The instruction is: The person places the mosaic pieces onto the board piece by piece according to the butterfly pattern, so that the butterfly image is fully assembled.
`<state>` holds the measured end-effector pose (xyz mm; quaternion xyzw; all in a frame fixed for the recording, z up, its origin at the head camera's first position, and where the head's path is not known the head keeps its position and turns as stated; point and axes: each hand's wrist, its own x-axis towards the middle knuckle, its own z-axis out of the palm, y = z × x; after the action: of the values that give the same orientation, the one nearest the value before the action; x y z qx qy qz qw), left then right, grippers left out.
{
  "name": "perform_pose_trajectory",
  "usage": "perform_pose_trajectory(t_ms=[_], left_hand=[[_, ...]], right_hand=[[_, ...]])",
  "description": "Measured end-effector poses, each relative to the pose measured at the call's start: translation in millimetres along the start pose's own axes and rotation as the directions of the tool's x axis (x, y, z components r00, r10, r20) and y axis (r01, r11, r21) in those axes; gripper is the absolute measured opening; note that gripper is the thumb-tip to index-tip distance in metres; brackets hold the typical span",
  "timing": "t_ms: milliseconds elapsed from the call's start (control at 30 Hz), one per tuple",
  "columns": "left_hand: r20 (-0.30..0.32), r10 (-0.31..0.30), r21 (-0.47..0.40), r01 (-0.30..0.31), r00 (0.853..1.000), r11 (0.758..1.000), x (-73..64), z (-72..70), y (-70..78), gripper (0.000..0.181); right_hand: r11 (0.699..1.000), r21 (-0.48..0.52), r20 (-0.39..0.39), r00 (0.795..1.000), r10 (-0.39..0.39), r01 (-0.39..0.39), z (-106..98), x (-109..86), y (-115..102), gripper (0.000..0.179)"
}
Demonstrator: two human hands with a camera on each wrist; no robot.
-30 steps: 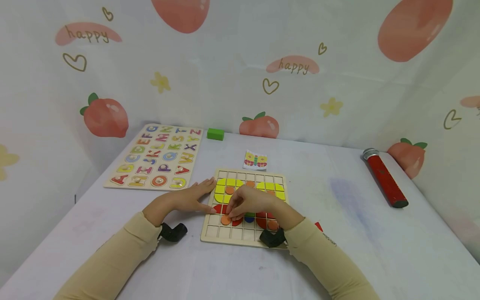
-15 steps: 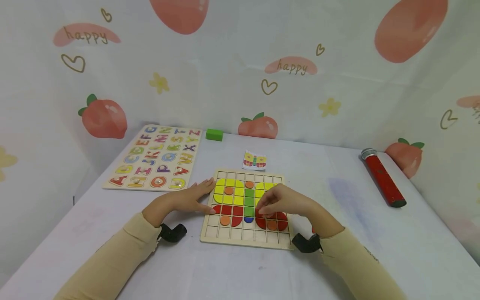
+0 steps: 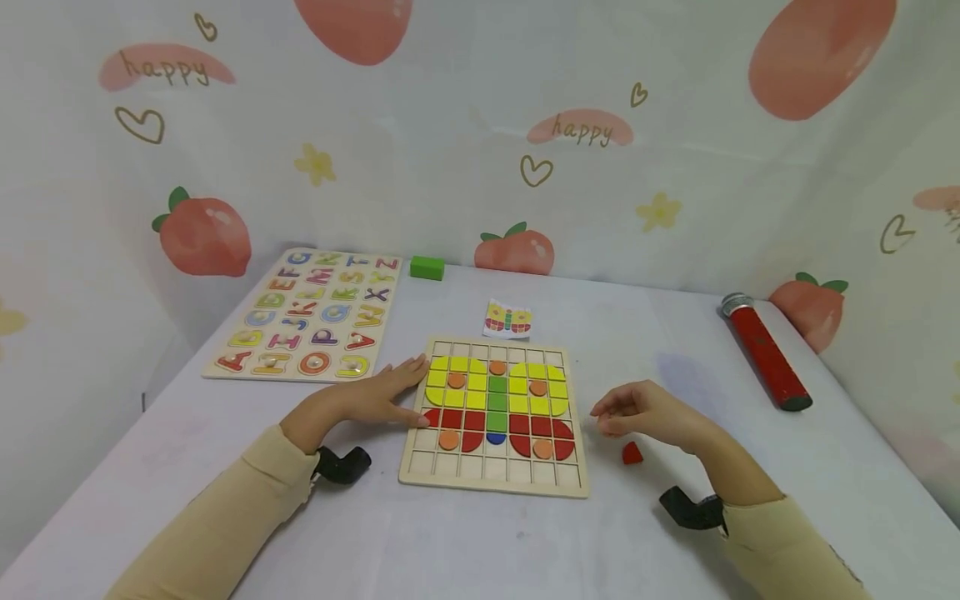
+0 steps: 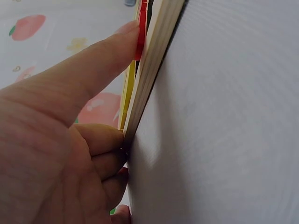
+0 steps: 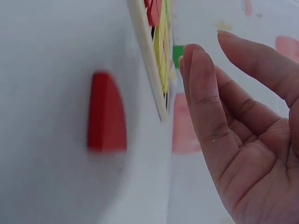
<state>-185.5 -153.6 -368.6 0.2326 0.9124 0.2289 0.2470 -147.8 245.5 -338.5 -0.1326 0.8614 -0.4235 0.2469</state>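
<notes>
A square wooden grid board point(image 3: 487, 487) lies on the table, filled partly with yellow, red, green, orange and blue pieces in a butterfly shape. My left hand point(image 3: 378, 397) rests at its left edge, fingers extended. In the left wrist view the thumb point(image 4: 107, 56) touches the board's edge beside a red piece point(image 4: 141, 39). To the right of the board, my right hand point(image 3: 645, 408) hovers with loosely bent fingers and nothing between them. Just below it a loose red quarter-round piece point(image 3: 632, 453) lies on the table; it shows large in the right wrist view.
Behind the board lies a small butterfly picture card point(image 3: 507, 320). An alphabet puzzle board point(image 3: 217, 372) is at the back left, with a green block point(image 3: 427, 267) by its far corner. A red microphone point(image 3: 767, 354) lies at the right. A printed cloth point(image 3: 420, 150) hangs behind.
My right hand has moved from over the board's left half, across to the right, and off it beside the loose red piece. My left hand has stayed at the left edge.
</notes>
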Motion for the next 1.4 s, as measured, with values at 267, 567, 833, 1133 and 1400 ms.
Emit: perform_pose_trajectory(t_ms=[267, 567, 833, 1133, 1400], left_hand=[[-0.003, 0.016, -0.005, -0.016, 1.0, 1.0, -2.0, -0.3, 3.3, 0.101], [-0.005, 0.021, 0.006, -0.021, 1.0, 1.0, -2.5, -0.3, 5.6, 0.099], [-0.008, 0.021, 0.021, -0.021, 1.0, 1.0, -3.2, -0.8, 7.7, 0.088], [-0.04, 0.002, 0.051, 0.0, 0.999, 0.999, -3.1, 3.0, 12.4, 0.091], [-0.023, -0.024, 0.031, 0.025, 0.999, 0.999, -3.6, 0.0, 12.3, 0.1]], right_hand=[[0.999, -0.024, -0.044, 0.999, 0.027, -0.028, -8.5, -18.7, 18.8, 0.034], [0.993, -0.069, -0.092, 0.992, 0.091, -0.098, -8.0, -26.5, 34.3, 0.033], [0.997, -0.069, -0.017, 1.0, 0.026, -0.027, -6.7, -25.5, 40.5, 0.036], [0.994, -0.094, 0.005, 0.999, -0.048, 0.048, -4.2, -22.3, 41.6, 0.028], [0.992, -0.11, 0.004, 0.998, -0.065, 0.065, -3.1, -23.4, 40.5, 0.025]])
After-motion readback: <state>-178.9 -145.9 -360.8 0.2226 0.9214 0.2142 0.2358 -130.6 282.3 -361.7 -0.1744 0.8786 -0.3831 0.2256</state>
